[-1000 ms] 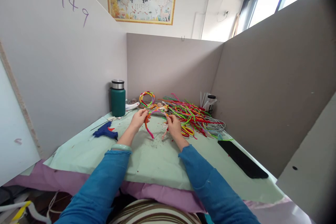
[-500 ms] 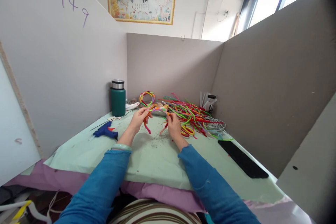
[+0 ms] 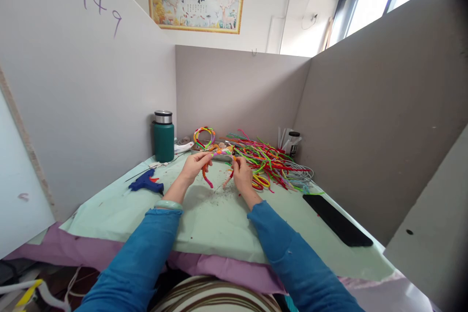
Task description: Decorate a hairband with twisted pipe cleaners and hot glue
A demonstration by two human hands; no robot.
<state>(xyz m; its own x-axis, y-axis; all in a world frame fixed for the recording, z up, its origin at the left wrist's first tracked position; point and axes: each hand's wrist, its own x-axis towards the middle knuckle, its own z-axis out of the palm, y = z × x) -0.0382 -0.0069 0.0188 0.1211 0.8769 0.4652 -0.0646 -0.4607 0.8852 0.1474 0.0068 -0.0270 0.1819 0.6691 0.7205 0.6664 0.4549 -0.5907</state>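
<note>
Head view: I hold a fuzzy-wrapped arch (image 3: 221,153) between both hands, to the right of the green bottle (image 3: 164,140) and a little nearer to me; its orange-and-pink leg hangs on my left, a red and pale one on my right. My left hand (image 3: 194,166) pinches the left shoulder of it between thumb and fingers; my right hand (image 3: 242,173) pinches the other shoulder — though the back of that hand hides which fingers bear on it. Whether the leg ends touch the pale green paper (image 3: 215,229), I cannot tell. I judge the step in hand to be shaping or checking the curve; the next move would call for even pressure on both sides, so that the legs match and the wrapping does not slip. Nearer me than the bottle lies the blue glue gun (image 3: 146,182), touched by neither hand; right of the bottle is a multicoloured hoop (image 3: 204,129), and well farther right a heap of fuzzy stems (image 3: 268,156) — yellow-and-red scissors (image 3: 261,183) at its near edge.
</note>
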